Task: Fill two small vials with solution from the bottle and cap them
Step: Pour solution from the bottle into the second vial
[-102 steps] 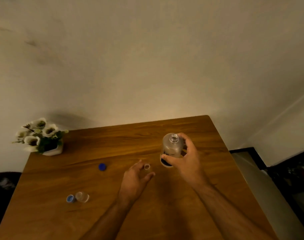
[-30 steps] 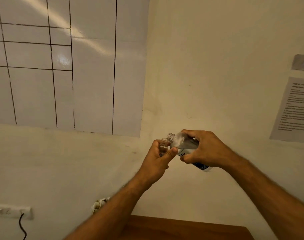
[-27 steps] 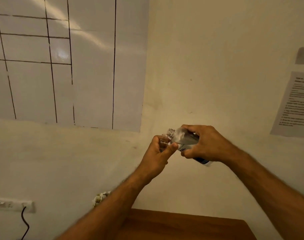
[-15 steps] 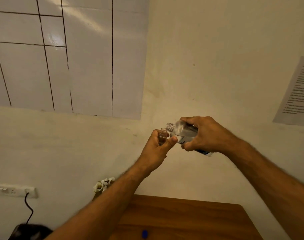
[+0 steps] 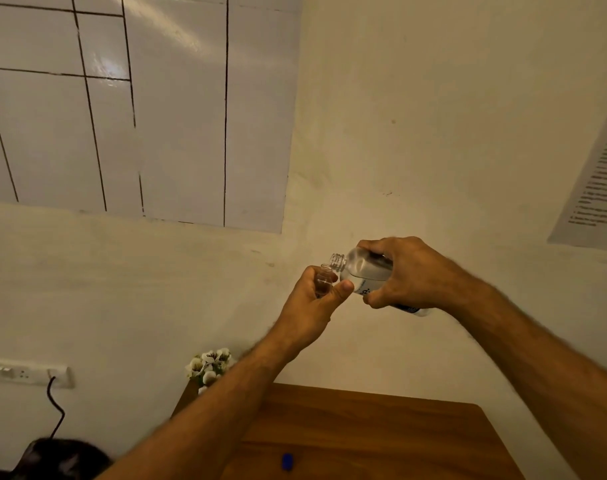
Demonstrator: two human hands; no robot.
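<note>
Our right hand (image 5: pixel 404 275) grips the tilted clear plastic bottle (image 5: pixel 359 270), mouth just above the small clear glass vial (image 5: pixel 323 280) our left hand (image 5: pixel 314 306) pinches upright to catch solution.

a single head-worn wide-angle view is given; no second view is supplied, so no overlap is shared. the scene is seen from the person's own eye level, faced forward at a wall (image 5: pixel 416 98) rather than down. both forearms are seen entering from the lower edge, and the left hand (image 5: pixel 312 303) and right hand (image 5: pixel 406 275) are held raised just below the middle of the frame, close to the lens. the far edge of a table (image 5: pixel 381 431) is caught only along the bottom. a ruled sheet (image 5: pixel 139 109) fills the upper left, a printed notice (image 5: pixel 596 181) is cut by the right edge, and a socket strip (image 5: pixel 21 372) lies low at the left. straight lines are bowed toward the edges.
</note>
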